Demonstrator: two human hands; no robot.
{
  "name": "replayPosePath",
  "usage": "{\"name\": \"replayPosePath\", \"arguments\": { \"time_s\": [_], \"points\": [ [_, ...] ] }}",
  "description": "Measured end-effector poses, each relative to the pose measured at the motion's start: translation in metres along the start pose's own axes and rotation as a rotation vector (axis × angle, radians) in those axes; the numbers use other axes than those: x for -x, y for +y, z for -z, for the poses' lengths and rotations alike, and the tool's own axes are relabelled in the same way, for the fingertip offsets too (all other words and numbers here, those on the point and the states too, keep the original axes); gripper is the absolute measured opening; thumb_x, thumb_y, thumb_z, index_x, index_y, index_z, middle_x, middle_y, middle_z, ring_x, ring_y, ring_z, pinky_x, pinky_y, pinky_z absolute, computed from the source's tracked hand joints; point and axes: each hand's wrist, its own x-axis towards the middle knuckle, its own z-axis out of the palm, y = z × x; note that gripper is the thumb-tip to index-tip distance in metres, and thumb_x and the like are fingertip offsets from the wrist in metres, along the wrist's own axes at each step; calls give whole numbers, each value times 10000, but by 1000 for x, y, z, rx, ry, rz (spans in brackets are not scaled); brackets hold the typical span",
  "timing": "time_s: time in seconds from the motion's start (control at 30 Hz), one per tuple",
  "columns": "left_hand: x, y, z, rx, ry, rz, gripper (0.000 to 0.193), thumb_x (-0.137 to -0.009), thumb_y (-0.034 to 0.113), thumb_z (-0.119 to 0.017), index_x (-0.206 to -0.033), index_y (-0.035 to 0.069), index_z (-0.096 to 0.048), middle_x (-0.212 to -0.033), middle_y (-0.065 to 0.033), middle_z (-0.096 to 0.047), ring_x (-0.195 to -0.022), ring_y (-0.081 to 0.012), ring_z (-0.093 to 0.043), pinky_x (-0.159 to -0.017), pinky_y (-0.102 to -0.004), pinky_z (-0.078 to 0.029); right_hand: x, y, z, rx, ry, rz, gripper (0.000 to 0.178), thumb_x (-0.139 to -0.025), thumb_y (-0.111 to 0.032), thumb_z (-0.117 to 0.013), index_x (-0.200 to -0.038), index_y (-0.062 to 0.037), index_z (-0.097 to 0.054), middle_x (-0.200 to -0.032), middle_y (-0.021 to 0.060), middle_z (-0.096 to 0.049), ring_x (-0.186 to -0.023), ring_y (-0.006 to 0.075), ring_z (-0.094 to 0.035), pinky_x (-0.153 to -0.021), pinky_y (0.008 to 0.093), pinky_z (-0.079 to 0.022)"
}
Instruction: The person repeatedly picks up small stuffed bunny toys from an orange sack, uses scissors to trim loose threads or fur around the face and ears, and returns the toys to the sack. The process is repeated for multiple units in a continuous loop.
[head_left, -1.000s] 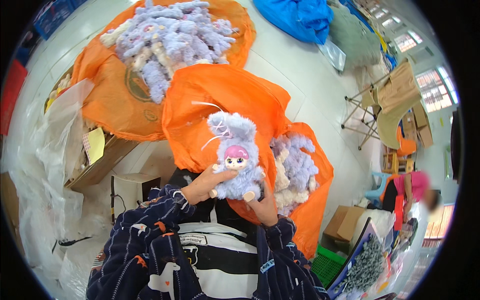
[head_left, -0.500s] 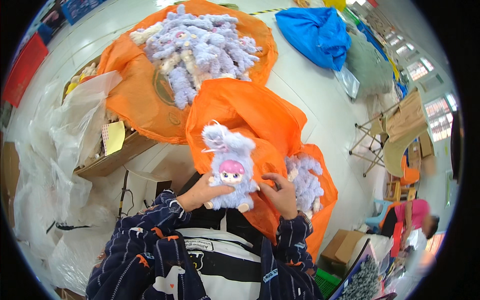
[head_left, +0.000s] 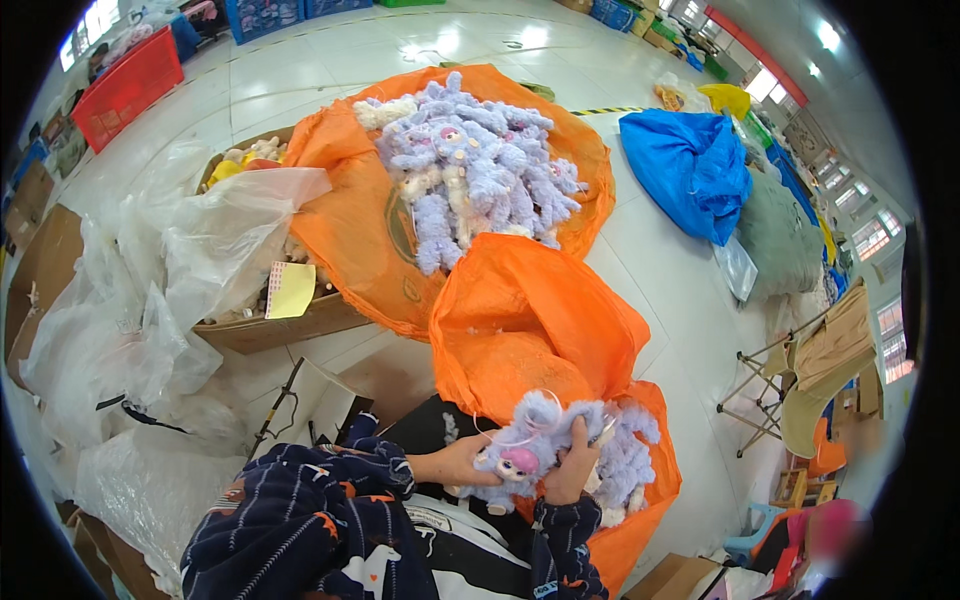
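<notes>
1 fluffy lilac doll (head_left: 520,456), pink-haired, tilted, is held by left fingers (head_left: 478,474) and right fingers (head_left: 579,437).

The room is floored with pale, glossy tiles (head_left: 285,105), on which bright reflections (head_left: 445,43) are cast at the top of the frame. Yellow-and-black tape (head_left: 608,110) is laid across them, right of upper centre. The upper right is lit by a ceiling light (head_left: 829,37) and crossed by a red band (head_left: 757,52). Windows (head_left: 877,236) are set along the right side, where a tan folding chair (head_left: 832,345) is placed above a light-blue stool (head_left: 752,528). A red crate (head_left: 127,90) is seen at upper left.
</notes>
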Motion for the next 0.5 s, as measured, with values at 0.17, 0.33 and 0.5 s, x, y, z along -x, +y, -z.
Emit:
{"name": "replayPosePath", "arguments": {
  "time_s": [0.17,0.33,0.5],
  "points": [
    [-3,2,1,-271,35,-98,687,-722,204,-720,-1279,16,-366,-1153,-133,-533,-1059,-178,-497,-924,-311,-381,-2,-2,3,-60,10,13,334,-824,-198,-584,-1125,-91,-484,-1008,7,-557,-841,113,-546,-567,224,-400],
    [1,5,6,-253,-11,31,658,-718,219,-734,-1241,2,-398,-1107,-126,-554,-997,-166,-524,-865,-294,-423,-6,-4,24,0,-79,112,239,-841,-110,-555,-1062,-29,-515,-870,42,-580,-534,67,-467,-439,187,-361],
    [-10,49,47,68,8,138,572,-730,166,-721,-1214,15,-455,-1115,-71,-563,-1018,-134,-524,-885,-304,-426,-12,-21,80,13,-12,174,184,-874,-136,-528,-1009,-11,-528,-826,62,-578,-456,31,-374,-410,197,-350]
  ]
}}
